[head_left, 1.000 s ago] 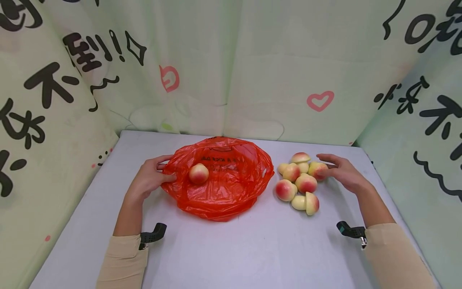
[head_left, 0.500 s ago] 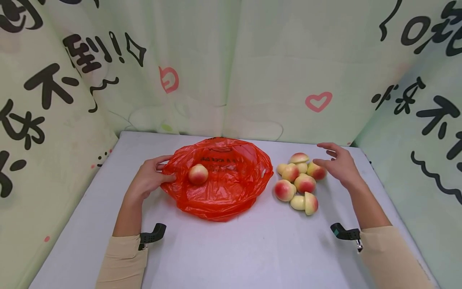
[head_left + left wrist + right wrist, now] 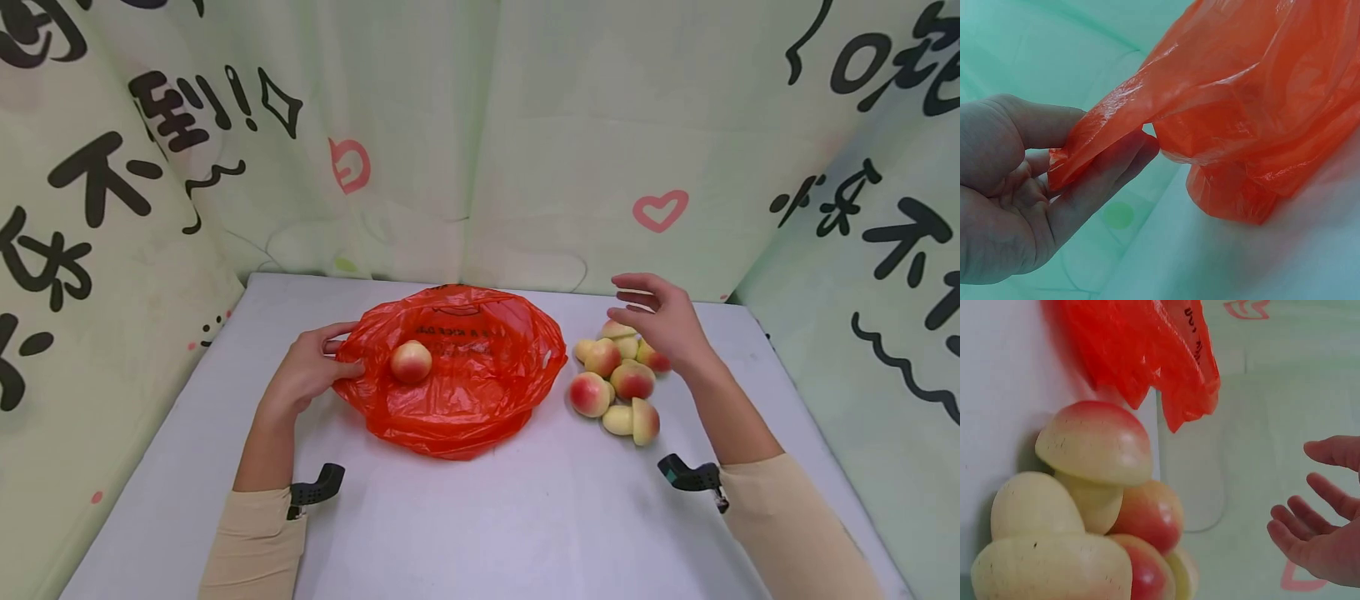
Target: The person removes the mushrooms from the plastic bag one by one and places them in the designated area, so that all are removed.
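Note:
My left hand [image 3: 309,367] pinches the left edge of a red plastic bag [image 3: 480,408] between thumb and fingers; the left wrist view shows the thin film [image 3: 1107,122] caught there. On the bag's left part, inside its opening, is one round red-and-cream mushroom [image 3: 411,362]. To the right of the bag lies a cluster of several toy-like mushrooms [image 3: 632,380] with cream stems and reddish caps. Above the back of that cluster hovers my right hand [image 3: 663,321], fingers spread loosely and holding nothing. It partly covers the rear mushrooms. In the right wrist view, a mushroom [image 3: 1094,440] shows its domed cap.
A white-covered table [image 3: 480,533] carries everything. Behind it and at both sides hang pale green curtains [image 3: 570,150] with black lettering and red hearts. Each wrist wears a black camera mount, such as the left one [image 3: 318,485].
My right hand has lifted from beside the right-hand mushroom and moved up and left over the cluster. The left hand, bag and mushrooms stay in place.

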The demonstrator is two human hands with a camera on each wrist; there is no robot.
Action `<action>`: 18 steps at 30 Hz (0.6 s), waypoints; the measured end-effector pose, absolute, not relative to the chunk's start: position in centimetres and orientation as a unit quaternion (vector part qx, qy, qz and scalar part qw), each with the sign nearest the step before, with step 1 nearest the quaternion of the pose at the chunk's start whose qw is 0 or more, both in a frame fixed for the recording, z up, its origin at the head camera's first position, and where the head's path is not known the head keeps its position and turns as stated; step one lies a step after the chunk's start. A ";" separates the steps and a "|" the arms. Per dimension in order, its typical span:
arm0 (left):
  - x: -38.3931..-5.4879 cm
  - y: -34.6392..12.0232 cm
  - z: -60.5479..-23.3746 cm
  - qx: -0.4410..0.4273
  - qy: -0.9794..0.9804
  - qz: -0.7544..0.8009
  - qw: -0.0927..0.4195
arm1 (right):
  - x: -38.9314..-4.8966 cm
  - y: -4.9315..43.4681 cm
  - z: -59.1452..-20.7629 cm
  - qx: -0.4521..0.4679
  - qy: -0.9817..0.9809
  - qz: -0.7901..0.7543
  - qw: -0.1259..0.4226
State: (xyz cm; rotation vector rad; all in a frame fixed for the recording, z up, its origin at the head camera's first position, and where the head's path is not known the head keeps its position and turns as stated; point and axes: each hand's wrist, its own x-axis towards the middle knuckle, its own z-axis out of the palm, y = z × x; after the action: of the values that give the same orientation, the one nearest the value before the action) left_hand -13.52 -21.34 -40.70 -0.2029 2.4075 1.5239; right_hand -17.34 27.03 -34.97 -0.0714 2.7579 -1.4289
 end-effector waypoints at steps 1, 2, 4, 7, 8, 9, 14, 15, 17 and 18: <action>-13.5 -21.3 -40.7 -0.071 0.834 0.528 0.142 | -17.5 26.6 -34.8 -0.029 0.883 -0.467 0.025; -13.5 -21.4 -40.7 -0.072 0.834 0.529 0.141 | -17.5 26.1 -34.7 -0.035 0.879 -0.475 0.031; -13.5 -21.4 -40.7 -0.074 0.833 0.530 0.139 | -17.7 25.2 -34.4 -0.045 0.872 -0.485 0.041; -13.5 -21.4 -40.7 -0.077 0.834 0.529 0.138 | -18.0 23.9 -34.0 -0.055 0.865 -0.496 0.052; -13.5 -21.4 -40.7 -0.077 0.834 0.529 0.138 | -18.0 23.4 -33.8 -0.058 0.863 -0.499 0.055; -13.5 -21.4 -40.7 -0.078 0.834 0.529 0.139 | -18.1 23.0 -33.6 -0.062 0.861 -0.501 0.059; -13.5 -21.4 -40.8 -0.077 0.836 0.525 0.137 | -18.4 20.8 -32.7 -0.085 0.842 -0.524 0.090; -13.5 -21.4 -40.8 -0.075 0.837 0.525 0.136 | -18.5 20.4 -32.5 -0.087 0.839 -0.528 0.098; -13.6 -21.3 -40.9 -0.071 0.837 0.525 0.136 | -18.6 19.6 -32.3 -0.092 0.831 -0.537 0.112; -13.6 -21.2 -40.9 -0.070 0.837 0.525 0.136 | -18.7 19.2 -32.2 -0.094 0.829 -0.539 0.116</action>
State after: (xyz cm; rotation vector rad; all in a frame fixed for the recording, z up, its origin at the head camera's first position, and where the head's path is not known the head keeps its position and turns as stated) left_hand -13.57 -21.25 -40.89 -0.2016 2.4257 1.5200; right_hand -18.72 19.16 -32.17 -0.2747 2.4275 -1.5799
